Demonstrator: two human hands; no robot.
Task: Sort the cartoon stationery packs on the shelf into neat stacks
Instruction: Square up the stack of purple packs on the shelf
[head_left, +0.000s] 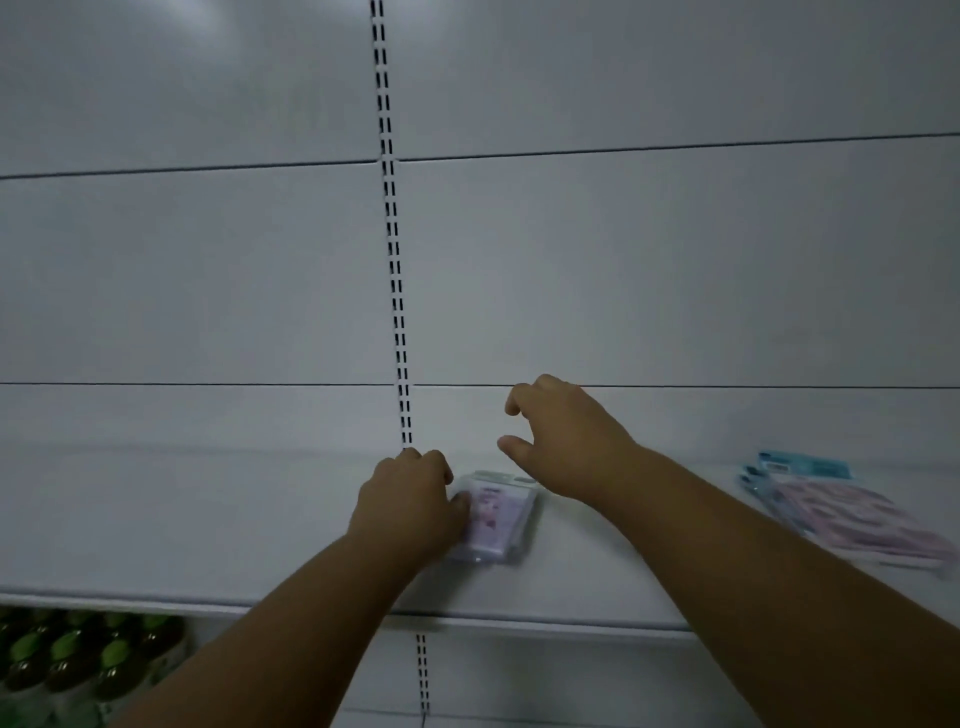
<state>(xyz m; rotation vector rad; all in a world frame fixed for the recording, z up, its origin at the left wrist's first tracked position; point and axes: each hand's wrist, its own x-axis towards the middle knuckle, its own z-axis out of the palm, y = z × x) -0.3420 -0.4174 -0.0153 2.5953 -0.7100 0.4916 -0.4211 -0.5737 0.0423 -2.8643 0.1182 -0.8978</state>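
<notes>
A small pack (493, 517) is held on the shelf (208, 519) by the left hand (410, 499); the right hand (561, 441) is spread above, empty; loosely held, the slick pack could be nudged askew; other packs (841, 506) lie well right.

I see one small clear-plastic stationery pack (493, 517) with a pale lilac and pink cartoon insert lying flat on the white metal shelf (208, 519), near centre, hang-tab end toward the back panel. A fanned stack of larger flat pink packs with teal header cards (836, 504) lies at the shelf's right end, well apart from it.
</notes>
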